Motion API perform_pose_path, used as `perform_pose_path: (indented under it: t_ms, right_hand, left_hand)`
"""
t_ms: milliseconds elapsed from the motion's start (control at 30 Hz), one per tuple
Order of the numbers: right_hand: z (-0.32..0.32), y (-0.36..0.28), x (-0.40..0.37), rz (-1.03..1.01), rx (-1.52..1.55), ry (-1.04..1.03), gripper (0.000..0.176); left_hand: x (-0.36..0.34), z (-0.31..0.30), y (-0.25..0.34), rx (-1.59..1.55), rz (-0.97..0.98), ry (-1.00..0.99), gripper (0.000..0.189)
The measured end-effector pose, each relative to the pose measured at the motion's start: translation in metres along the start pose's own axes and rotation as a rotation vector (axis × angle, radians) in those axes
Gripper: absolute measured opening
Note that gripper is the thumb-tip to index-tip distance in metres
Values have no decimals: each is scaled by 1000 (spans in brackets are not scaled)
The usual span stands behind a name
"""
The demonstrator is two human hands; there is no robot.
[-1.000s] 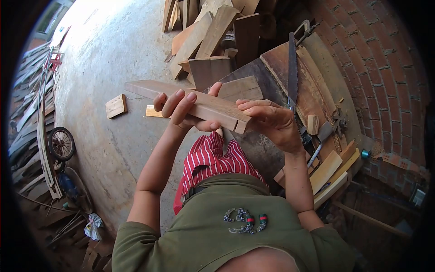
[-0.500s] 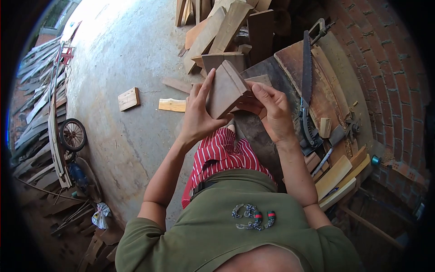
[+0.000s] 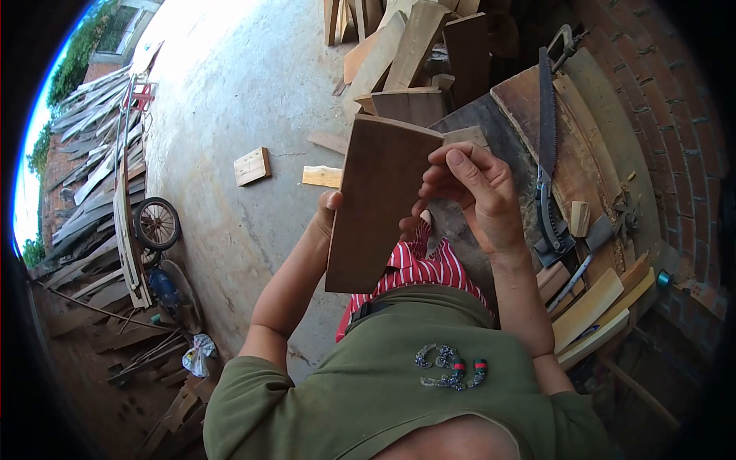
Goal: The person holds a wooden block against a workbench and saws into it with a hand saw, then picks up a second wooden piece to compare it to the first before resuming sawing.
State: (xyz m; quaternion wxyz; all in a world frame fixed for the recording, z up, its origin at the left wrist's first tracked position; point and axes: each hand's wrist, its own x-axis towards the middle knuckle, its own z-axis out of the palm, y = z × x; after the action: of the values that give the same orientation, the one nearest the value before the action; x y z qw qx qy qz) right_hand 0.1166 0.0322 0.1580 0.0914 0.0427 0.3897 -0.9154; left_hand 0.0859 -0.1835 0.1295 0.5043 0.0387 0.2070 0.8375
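A flat, dark brown wooden board (image 3: 383,203) is held up in front of me, its broad face turned towards me. My left hand (image 3: 328,211) grips it from the left side, thumb at the edge; most of that hand is hidden behind the wood, and fingertips show past the right edge. Just right of the board is my right hand (image 3: 475,192), raised with fingers loosely curled and thumb apart, nothing visible in it.
To the right, a bench (image 3: 529,100) carries a handsaw (image 3: 545,146), a hammer (image 3: 590,245) and wood strips. Stacked planks (image 3: 414,54) stand ahead. A wood block (image 3: 251,166) and a pale offcut (image 3: 322,176) lie on the concrete floor. A wheel (image 3: 156,224) is at left.
The board has turned from a tilted position showing its grooved edge to its broad face towards me. My right hand has let go of it and drawn slightly right.
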Motion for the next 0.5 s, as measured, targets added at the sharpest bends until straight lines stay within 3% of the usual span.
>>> perform_pose_path:
  t_ms: [133,200,300,333,400,500]
  right_hand:
    - [-2,1,2,-10,-33,42,23]
    - [-14,8,5,-43,-142,58,29]
    - [-32,12,2,16,-145,203,37]
    - [-34,10,0,37,-130,218,44]
    - [-34,10,-3,37,-112,248,42]
    - [-44,16,-6,26,-103,236,37]
  left_hand:
    - [-3,-9,13,135,-45,74,112]
    - [2,-13,32,692,-48,112,108]
    - [25,28,22,1797,118,441,111]
    - [27,30,20,1787,120,438,111]
    - [32,33,15,2344,296,523,111]
    - [34,29,7,2341,348,531,113]
